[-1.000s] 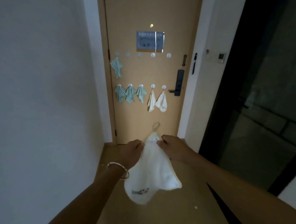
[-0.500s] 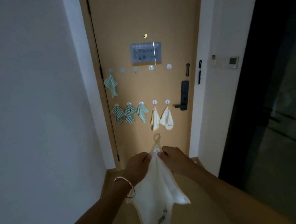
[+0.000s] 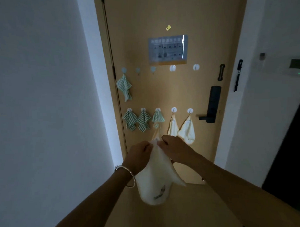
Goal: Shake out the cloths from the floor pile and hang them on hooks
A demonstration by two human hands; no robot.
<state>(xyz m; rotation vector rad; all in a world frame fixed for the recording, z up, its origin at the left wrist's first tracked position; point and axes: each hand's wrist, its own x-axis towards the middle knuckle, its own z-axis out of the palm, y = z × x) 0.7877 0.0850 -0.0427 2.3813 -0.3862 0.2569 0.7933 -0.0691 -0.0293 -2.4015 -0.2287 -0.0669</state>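
Observation:
I hold a white cloth [image 3: 155,179] in front of the tan door [image 3: 179,95]. My left hand [image 3: 138,156] and my right hand [image 3: 174,149] pinch its top corner on either side, just below its hanging loop [image 3: 156,133]. The cloth hangs down between my wrists. On the door, a green striped cloth [image 3: 125,87] hangs from the upper row's leftmost hook. The lower row carries three green striped cloths [image 3: 142,120] and two white cloths [image 3: 181,129]. Several upper hooks [image 3: 172,68] are bare.
A white wall [image 3: 44,117] runs along the left. The door has a black lock and handle [image 3: 212,107] on its right side and a notice sheet [image 3: 168,50] above the hooks. A dark opening [image 3: 293,150] lies at the right, past a white wall with a thermostat [image 3: 296,66].
I have come closer to the door, which now looms larger. My hands and the white cloth have risen towards the lower row of hooks; the grip on the corner is unchanged.

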